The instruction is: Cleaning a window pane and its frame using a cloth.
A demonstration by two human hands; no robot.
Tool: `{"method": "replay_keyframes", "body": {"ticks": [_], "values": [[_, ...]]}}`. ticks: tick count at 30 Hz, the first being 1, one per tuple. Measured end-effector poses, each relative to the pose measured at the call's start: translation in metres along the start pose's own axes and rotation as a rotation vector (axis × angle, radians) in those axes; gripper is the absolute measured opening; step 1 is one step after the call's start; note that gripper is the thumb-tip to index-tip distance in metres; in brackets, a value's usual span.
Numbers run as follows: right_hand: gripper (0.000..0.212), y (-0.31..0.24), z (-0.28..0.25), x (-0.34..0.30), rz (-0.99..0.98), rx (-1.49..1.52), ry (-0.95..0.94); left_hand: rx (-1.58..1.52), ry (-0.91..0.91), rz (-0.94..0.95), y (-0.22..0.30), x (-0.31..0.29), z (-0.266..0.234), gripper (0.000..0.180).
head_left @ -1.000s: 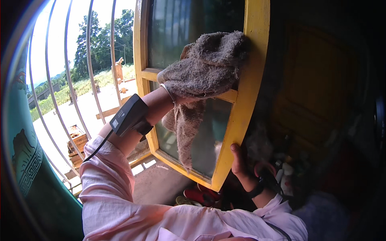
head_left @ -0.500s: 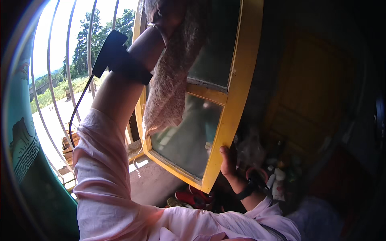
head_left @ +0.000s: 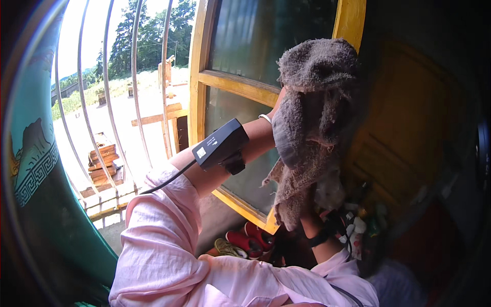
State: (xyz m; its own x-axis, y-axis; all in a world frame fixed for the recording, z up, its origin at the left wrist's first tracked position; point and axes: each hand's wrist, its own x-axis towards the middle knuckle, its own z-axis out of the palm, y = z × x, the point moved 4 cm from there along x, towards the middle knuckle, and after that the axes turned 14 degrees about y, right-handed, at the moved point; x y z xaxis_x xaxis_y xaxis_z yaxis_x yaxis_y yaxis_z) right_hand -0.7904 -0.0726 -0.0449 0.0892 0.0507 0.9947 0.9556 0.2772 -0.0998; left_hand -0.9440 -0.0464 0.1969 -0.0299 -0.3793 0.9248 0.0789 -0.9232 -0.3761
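Observation:
A shaggy grey-brown cloth [head_left: 317,66] is draped over my left hand [head_left: 279,104], which grips it at the window's right side; the cloth hides the fingers. Its lower end hangs down past the bottom corner of the window sash [head_left: 245,88], a yellow wooden frame with glass panes. My right hand [head_left: 308,211] is low by that corner, mostly behind the hanging cloth, so its fingers do not show. A white bracelet [head_left: 265,118] sits on the left wrist, and a black box [head_left: 221,144] is strapped to the forearm.
Metal bars [head_left: 108,77] cross the opening on the left, with stacked wood [head_left: 104,162] outside. A teal patterned surface [head_left: 38,148] curves along the left edge. Red shoes [head_left: 244,242] lie below the sash. Cluttered items [head_left: 358,225] and a yellow door [head_left: 404,138] are at right.
My left hand has come down and to the right across the sash with the cloth, from the upper pane to its right edge. The cloth now covers my right hand, whose thumb showed before.

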Motion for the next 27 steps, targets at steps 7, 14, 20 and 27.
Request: {"method": "replay_keyframes", "body": {"ticks": [7, 14, 20, 27], "values": [[0.042, -0.052, -0.013, 0.033, 0.913, 0.95, -0.03, 0.337, -0.096, -0.098, -0.096, 0.01, -0.083, 0.041], [0.045, -0.056, -0.012, 0.035, 0.829, 0.948, -0.013, 0.66, -0.167, -0.222, -0.191, 0.014, -0.124, 0.042], [0.045, -0.079, -0.018, 0.037, 0.835, 0.932, -0.037, 0.561, -0.407, -0.177, -0.141, -0.02, -0.108, 0.043], [0.045, -0.101, -0.022, 0.037, 0.835, 0.938, 0.001, 0.408, -0.585, -0.08, -0.125, 0.004, -0.081, 0.044]]}}
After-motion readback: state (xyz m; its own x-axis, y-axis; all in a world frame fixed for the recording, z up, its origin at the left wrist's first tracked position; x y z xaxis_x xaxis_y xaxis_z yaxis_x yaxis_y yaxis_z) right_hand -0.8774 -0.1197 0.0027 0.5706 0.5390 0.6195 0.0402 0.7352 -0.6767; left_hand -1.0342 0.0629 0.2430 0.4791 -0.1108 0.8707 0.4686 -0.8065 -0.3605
